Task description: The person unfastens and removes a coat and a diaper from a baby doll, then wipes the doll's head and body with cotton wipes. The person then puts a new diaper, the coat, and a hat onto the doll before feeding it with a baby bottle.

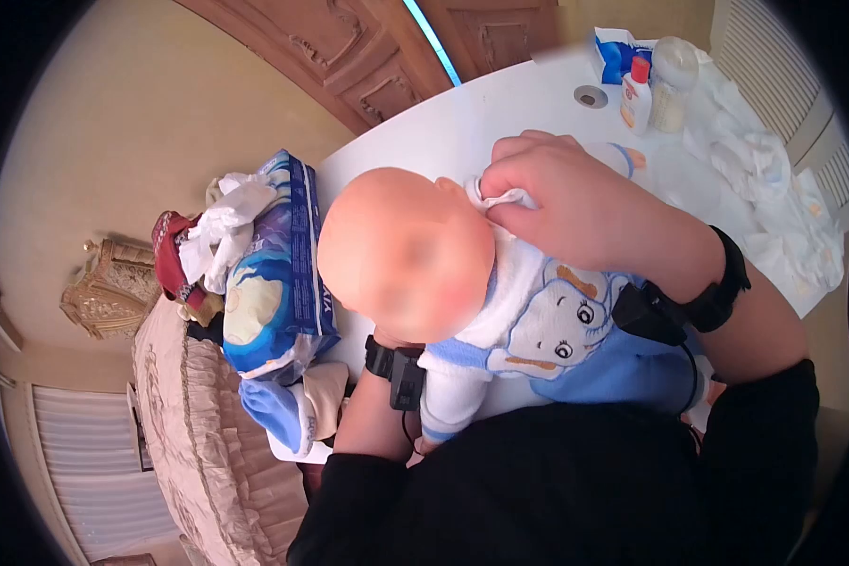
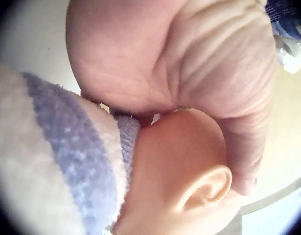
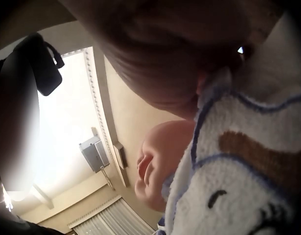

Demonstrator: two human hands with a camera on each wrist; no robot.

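Observation:
A baby doll [image 1: 401,250] in a white and blue outfit with an elephant on its front lies in front of the person, across the white table. Its bald head rests in the left hand [image 2: 214,63], whose palm and fingers cup the back of the head and neck, with one finger passing close to the ear [image 2: 209,188]. From above, that hand is mostly hidden under the head. The right hand [image 1: 566,189] pinches a bunched white cloth [image 1: 509,196] beside the doll's ear and neck. In the right wrist view its fingertips are in shadow behind the collar.
A blue diaper package [image 1: 278,255] with cloths on top stands left of the doll. Below it lies a blue cloth [image 1: 278,415]. A red-capped bottle [image 1: 636,99], a clear bottle [image 1: 672,85] and a blue pack [image 1: 615,58] stand far right, near crumpled white fabric [image 1: 759,179].

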